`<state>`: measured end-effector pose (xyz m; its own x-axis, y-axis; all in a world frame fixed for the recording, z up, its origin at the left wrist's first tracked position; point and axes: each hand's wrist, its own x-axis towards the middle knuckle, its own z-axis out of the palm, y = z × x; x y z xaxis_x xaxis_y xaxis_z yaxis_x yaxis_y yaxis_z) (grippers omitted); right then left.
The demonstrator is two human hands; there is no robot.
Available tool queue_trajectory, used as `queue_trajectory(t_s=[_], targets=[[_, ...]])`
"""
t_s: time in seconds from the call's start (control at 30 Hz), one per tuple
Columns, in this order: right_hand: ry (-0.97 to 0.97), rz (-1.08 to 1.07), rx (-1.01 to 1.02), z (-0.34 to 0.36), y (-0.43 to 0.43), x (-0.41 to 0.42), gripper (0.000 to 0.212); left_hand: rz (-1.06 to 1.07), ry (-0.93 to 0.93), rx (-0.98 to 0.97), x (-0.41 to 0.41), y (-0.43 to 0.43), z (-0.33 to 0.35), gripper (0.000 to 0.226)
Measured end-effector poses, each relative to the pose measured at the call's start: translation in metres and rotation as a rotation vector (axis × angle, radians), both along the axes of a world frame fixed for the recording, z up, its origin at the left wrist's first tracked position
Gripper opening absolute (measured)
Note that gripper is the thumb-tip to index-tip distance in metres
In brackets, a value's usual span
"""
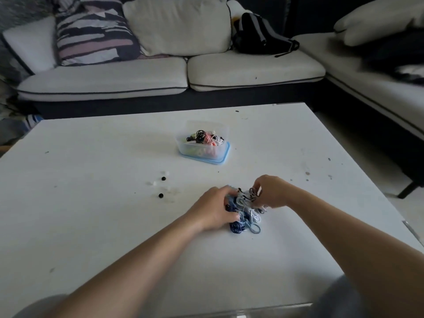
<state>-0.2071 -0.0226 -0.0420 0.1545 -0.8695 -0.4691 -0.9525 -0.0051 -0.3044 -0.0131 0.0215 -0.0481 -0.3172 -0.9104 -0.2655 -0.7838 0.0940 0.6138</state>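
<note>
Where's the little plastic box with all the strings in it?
In the head view, the plastic box sits near the middle of the table, farther away than the pile of cords and a little to its left, toward the sofa.

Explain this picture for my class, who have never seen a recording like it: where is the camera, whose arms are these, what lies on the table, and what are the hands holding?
There is no machine here, just a person. The one picture comes from a camera worn on their head, looking down, so the arms reach in from below. On the white table lies a tangle of cords, blue, white and dark. The left hand grips it; the right hand pinches some loops at its far edge. Farther off stands a clear box filled with more cords, and a few small beads lie to the left.
</note>
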Motion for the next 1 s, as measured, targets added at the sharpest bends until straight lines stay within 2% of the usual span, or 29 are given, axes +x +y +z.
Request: queue_trajectory(t_s=[0.07, 0.13, 0.23, 0.33, 0.47, 0.5, 0.6, 0.7, 0.77, 0.83, 1.0], targets=[[-0.032, -0.021, -0.052, 0.003, -0.007, -0.003, 0.024, 0.031, 0.021, 0.029, 0.002, -0.001, -0.001, 0.054], [-0.196, -0.138, -0.077, 0.011, -0.013, -0.006, 0.016, 0.059, 0.05, 0.068, 0.005, -0.002, -0.001, 0.051], [-0.612, -0.35, 0.006, 0.026, -0.012, -0.007, 0.011, 0.136, 0.106, 0.071, 0.009, -0.004, 0.003, 0.042], [-0.982, -0.419, 0.176, 0.035, -0.005, -0.002, 0.018, 0.264, 0.246, 0.022, 0.011, -0.007, 0.017, 0.034], [-1.226, -0.444, 0.245, 0.052, 0.005, 0.021, 0.017, 0.331, 0.458, 0.071, 0.015, -0.006, 0.037, 0.053], [-1.247, -0.442, 0.255, 0.056, 0.008, 0.027, 0.017, 0.338, 0.545, 0.126, 0.017, -0.005, 0.042, 0.054], [-1.258, -0.43, 0.295, 0.064, 0.015, 0.044, 0.014, 0.414, 0.909, 0.328, 0.02, 0.002, 0.055, 0.038], [-1.265, -0.47, 0.328, 0.067, 0.02, 0.06, 0.013, 0.546, 1.08, 0.349, 0.029, 0.007, 0.055, 0.031], [-1.298, -0.522, 0.365, 0.064, 0.022, 0.069, 0.008, 0.572, 1.053, 0.291, 0.037, 0.009, 0.051, 0.024], [-1.319, -0.507, 0.394, 0.056, 0.024, 0.076, 0.008, 0.537, 0.938, 0.204, 0.045, 0.012, 0.046, 0.019], [-1.2, -0.443, 0.278, 0.034, 0.023, 0.085, 0.004, 0.454, 0.776, 0.129, 0.056, 0.011, 0.038, 0.019]])
